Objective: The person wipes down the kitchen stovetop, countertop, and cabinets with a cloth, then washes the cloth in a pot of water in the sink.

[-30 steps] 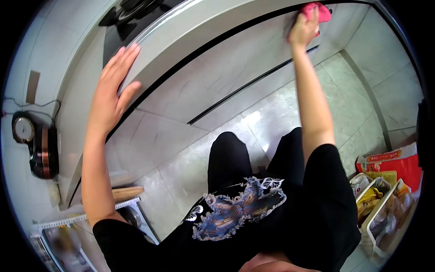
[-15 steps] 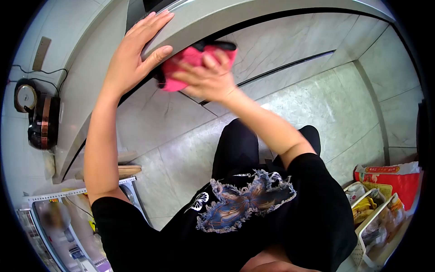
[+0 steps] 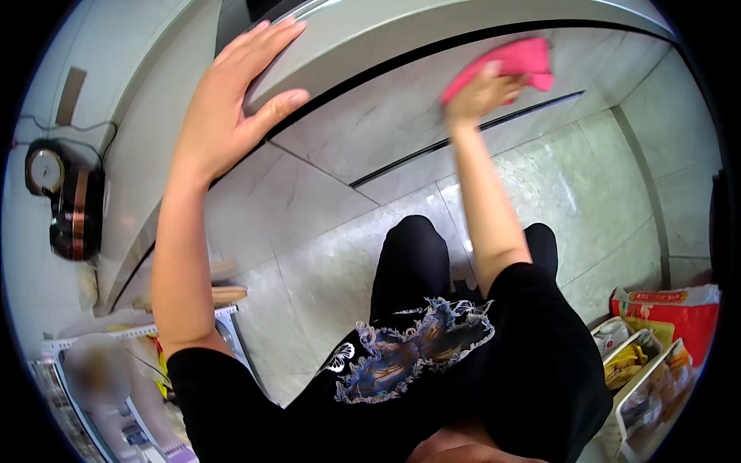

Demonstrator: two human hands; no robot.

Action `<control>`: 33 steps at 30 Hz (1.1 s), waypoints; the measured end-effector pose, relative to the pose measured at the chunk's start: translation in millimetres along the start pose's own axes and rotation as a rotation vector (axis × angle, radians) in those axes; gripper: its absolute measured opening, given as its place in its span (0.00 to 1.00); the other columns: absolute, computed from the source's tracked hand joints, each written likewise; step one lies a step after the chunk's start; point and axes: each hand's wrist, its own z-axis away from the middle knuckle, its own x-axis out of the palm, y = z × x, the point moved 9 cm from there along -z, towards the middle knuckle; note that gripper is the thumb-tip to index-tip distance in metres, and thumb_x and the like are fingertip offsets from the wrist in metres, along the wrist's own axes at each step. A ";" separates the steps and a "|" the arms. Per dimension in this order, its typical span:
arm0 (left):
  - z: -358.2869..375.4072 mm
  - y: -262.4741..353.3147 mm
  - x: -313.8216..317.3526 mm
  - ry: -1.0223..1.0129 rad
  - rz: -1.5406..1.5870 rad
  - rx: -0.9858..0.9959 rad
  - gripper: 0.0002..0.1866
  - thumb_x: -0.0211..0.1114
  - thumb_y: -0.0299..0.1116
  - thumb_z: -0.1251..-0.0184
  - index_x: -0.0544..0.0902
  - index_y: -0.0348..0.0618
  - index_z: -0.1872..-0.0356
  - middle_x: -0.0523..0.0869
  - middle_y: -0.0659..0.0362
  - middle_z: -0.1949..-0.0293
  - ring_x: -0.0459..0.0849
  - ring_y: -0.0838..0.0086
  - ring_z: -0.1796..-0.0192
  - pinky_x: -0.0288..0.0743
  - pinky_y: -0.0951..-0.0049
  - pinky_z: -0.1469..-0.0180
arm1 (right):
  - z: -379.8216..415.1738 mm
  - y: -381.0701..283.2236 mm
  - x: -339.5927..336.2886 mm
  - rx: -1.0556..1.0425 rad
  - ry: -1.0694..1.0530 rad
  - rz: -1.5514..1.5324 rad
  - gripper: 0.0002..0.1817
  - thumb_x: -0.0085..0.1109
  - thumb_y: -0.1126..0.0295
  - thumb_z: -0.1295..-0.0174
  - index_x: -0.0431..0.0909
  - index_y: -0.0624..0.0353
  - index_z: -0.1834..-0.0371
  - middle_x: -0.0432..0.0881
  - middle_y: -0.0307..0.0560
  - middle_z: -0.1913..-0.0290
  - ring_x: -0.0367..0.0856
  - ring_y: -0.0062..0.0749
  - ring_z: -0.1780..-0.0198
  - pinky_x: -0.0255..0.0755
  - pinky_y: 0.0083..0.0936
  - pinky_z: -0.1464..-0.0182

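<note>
My left hand point(image 3: 231, 100) rests on the edge of the grey countertop point(image 3: 355, 58), its fingers stretched out and the thumb spread over the front lip. It holds nothing. A pink cloth point(image 3: 525, 62) is in my right hand point(image 3: 482, 96), slightly blurred, against the marble-patterned cabinet front point(image 3: 370, 116) below the counter. Part of the cloth is hidden by the fingers. Just under that hand runs a dark horizontal groove point(image 3: 540, 106) in the cabinet front.
On the counter at the left stands a black kettle point(image 3: 77, 216) with a cable. A white rack point(image 3: 139, 333) with items is at the lower left. White baskets point(image 3: 617, 413) of packets and a red bag point(image 3: 671, 309) stand at the lower right on the tiled floor point(image 3: 571, 185).
My right hand has moved the pink cloth to the right along the cabinet front, away from my left hand. My left hand stays on the counter edge.
</note>
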 end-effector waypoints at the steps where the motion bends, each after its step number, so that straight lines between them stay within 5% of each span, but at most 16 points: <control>1: 0.1 -0.6 -2.1 0.010 0.004 0.015 0.35 0.71 0.51 0.31 0.77 0.48 0.27 0.78 0.54 0.26 0.70 0.51 0.21 0.62 0.55 0.21 | 41.0 -13.1 11.5 0.070 -0.161 0.011 0.49 0.37 0.42 0.18 0.37 0.81 0.18 0.36 0.75 0.14 0.30 0.62 0.13 0.23 0.52 0.15; 2: -0.9 1.5 -1.5 0.003 -0.004 0.012 0.36 0.71 0.52 0.33 0.77 0.47 0.27 0.78 0.53 0.26 0.70 0.51 0.21 0.61 0.54 0.21 | 85.6 -31.2 19.1 -0.145 -0.135 0.137 0.48 0.42 0.48 0.18 0.32 0.78 0.17 0.33 0.76 0.15 0.32 0.62 0.13 0.23 0.53 0.15; 6: -4.3 7.9 -2.4 -0.047 0.037 -0.053 0.39 0.68 0.55 0.31 0.75 0.44 0.25 0.76 0.52 0.24 0.67 0.51 0.20 0.57 0.52 0.19 | 242.2 -114.3 30.4 -0.653 -0.475 -0.028 0.40 0.63 0.49 0.38 0.67 0.30 0.19 0.63 0.43 0.17 0.46 0.55 0.14 0.25 0.70 0.18; 8: -3.2 6.6 -2.0 -0.078 0.049 -0.070 0.40 0.67 0.56 0.30 0.74 0.42 0.24 0.75 0.51 0.23 0.65 0.51 0.19 0.56 0.53 0.19 | 222.0 -149.1 12.8 -0.744 -0.316 -0.045 0.29 0.59 0.42 0.39 0.80 0.18 0.31 0.69 0.26 0.21 0.43 0.50 0.13 0.25 0.69 0.17; 10: -2.0 5.5 0.5 -0.083 0.057 -0.064 0.40 0.67 0.55 0.29 0.73 0.41 0.23 0.74 0.49 0.23 0.65 0.50 0.18 0.56 0.53 0.19 | 193.0 -143.9 11.3 -0.779 -0.293 -0.006 0.36 0.63 0.43 0.50 0.77 0.12 0.30 0.64 0.13 0.19 0.35 0.54 0.12 0.27 0.68 0.16; 14: -2.9 8.1 -1.0 -0.085 0.034 -0.071 0.37 0.66 0.51 0.26 0.72 0.40 0.23 0.73 0.48 0.23 0.64 0.49 0.18 0.56 0.53 0.19 | 88.0 -89.0 17.6 -0.719 -0.137 0.051 0.42 0.51 0.27 0.40 0.67 0.19 0.21 0.59 0.30 0.15 0.36 0.55 0.12 0.27 0.71 0.17; 18: -3.3 10.6 2.1 -0.132 -0.035 -0.057 0.35 0.61 0.51 0.22 0.71 0.37 0.23 0.72 0.47 0.22 0.63 0.47 0.18 0.56 0.53 0.19 | -51.0 -27.9 -6.2 -0.606 -0.118 0.061 0.47 0.34 0.19 0.35 0.64 0.30 0.18 0.54 0.48 0.13 0.38 0.66 0.13 0.27 0.73 0.19; 24: -4.9 9.3 4.6 -0.168 -0.054 -0.079 0.41 0.61 0.58 0.23 0.69 0.35 0.22 0.72 0.47 0.22 0.62 0.47 0.18 0.54 0.52 0.19 | -206.8 62.8 -38.2 -0.578 -0.111 0.062 0.47 0.55 0.40 0.39 0.61 0.50 0.17 0.52 0.49 0.13 0.45 0.69 0.15 0.36 0.63 0.16; 26: -4.1 10.2 3.6 -0.135 -0.059 -0.068 0.38 0.58 0.57 0.21 0.70 0.37 0.22 0.72 0.49 0.22 0.64 0.52 0.18 0.55 0.55 0.19 | -254.8 76.2 -55.1 -0.508 -0.083 -0.037 0.45 0.52 0.41 0.32 0.61 0.59 0.18 0.52 0.49 0.13 0.49 0.65 0.16 0.42 0.57 0.16; 28: -4.7 14.3 4.2 -0.149 -0.067 -0.091 0.39 0.58 0.58 0.21 0.70 0.37 0.22 0.72 0.49 0.22 0.65 0.52 0.19 0.55 0.55 0.19 | -295.3 103.1 -65.4 -0.400 0.114 -0.143 0.37 0.49 0.56 0.24 0.54 0.55 0.14 0.61 0.59 0.17 0.57 0.53 0.17 0.49 0.38 0.16; 32: -8.7 17.5 2.9 -0.132 -0.077 -0.090 0.39 0.58 0.59 0.22 0.71 0.37 0.23 0.73 0.50 0.23 0.65 0.53 0.19 0.55 0.55 0.19 | -301.7 178.5 -71.9 0.003 0.163 -0.059 0.37 0.50 0.57 0.25 0.56 0.57 0.15 0.61 0.61 0.18 0.59 0.54 0.18 0.52 0.38 0.17; 33: -9.0 17.8 3.8 -0.137 -0.072 -0.088 0.39 0.58 0.59 0.22 0.71 0.37 0.23 0.73 0.50 0.23 0.65 0.53 0.19 0.55 0.55 0.19 | -277.9 182.9 -66.2 0.059 0.138 -0.055 0.42 0.48 0.47 0.25 0.53 0.60 0.15 0.55 0.60 0.16 0.53 0.55 0.16 0.46 0.42 0.16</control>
